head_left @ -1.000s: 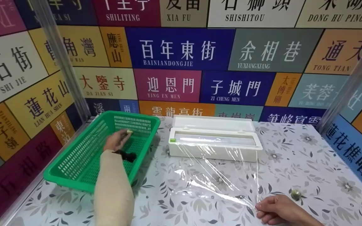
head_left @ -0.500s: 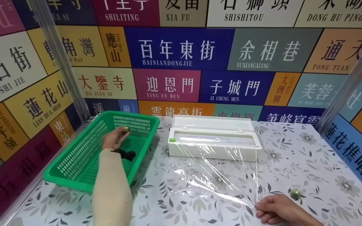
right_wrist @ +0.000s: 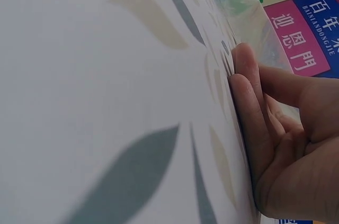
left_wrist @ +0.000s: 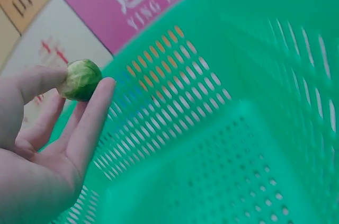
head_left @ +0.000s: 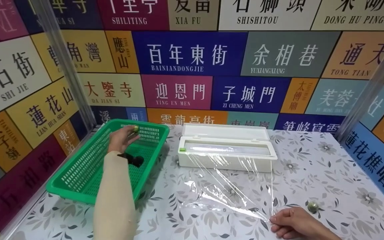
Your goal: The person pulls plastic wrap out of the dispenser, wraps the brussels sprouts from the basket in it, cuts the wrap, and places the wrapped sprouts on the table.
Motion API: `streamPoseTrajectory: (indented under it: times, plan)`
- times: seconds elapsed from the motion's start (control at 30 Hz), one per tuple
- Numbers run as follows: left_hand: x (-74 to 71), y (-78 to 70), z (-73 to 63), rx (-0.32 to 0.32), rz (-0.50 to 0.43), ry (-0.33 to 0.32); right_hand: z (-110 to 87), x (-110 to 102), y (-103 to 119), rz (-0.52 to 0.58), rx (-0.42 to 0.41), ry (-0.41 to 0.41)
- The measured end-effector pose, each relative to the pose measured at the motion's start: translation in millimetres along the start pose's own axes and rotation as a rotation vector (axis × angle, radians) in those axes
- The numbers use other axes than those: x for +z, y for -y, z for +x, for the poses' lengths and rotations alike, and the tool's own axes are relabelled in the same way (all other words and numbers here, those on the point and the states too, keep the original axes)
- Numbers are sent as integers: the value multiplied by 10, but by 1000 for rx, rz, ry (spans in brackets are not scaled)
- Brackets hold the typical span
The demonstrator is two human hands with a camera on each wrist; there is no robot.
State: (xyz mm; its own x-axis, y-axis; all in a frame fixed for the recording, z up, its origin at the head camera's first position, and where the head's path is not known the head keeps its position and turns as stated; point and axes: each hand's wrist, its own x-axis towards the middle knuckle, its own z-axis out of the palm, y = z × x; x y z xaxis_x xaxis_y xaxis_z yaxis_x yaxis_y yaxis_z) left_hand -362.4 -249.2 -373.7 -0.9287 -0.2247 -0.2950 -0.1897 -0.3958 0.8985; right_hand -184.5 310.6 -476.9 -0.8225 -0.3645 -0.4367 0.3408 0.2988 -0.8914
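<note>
My left hand (head_left: 121, 139) is over the green basket (head_left: 53, 188), pinching a Brussels sprout (left_wrist: 83, 79) between thumb and fingertips. In the left wrist view the sprout shows green leaves and a pale cut end. Low on the right, my right hand (head_left: 295, 221) pinches a corner of clear cling film (head_left: 225, 193) close to the tabletop. The film stretches from the white dispenser box (head_left: 225, 162), whose lid stands raised at the back. Beside the right hand lies a second green sprout (head_left: 313, 207) with a shiny surface, seemingly wrapped in film.
A white tablecloth (head_left: 332, 180) with grey leaves and flowers covers the table. Behind it rises a wall of coloured sign panels (head_left: 192, 53), and clear posts stand at both back corners. A green slider (head_left: 182, 150) sits on the box's left end.
My left hand has risen a little toward the basket's far rim, carrying the sprout up from lower in the basket. The right hand and the film stay nearly still.
</note>
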Motion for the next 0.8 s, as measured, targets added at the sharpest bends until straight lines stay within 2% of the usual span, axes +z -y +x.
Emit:
streamPoseTrajectory:
  times: [0.33,0.57,0.8]
  plan:
    - [96,-254,-96,50,2,31,3,0,5,-4,21,-5]
    - [195,-348,-144,93,122,80,-3,-5,14,-22,25,-13]
    - [404,-390,-249,141,199,165,-4,3,36,-4,48,-8]
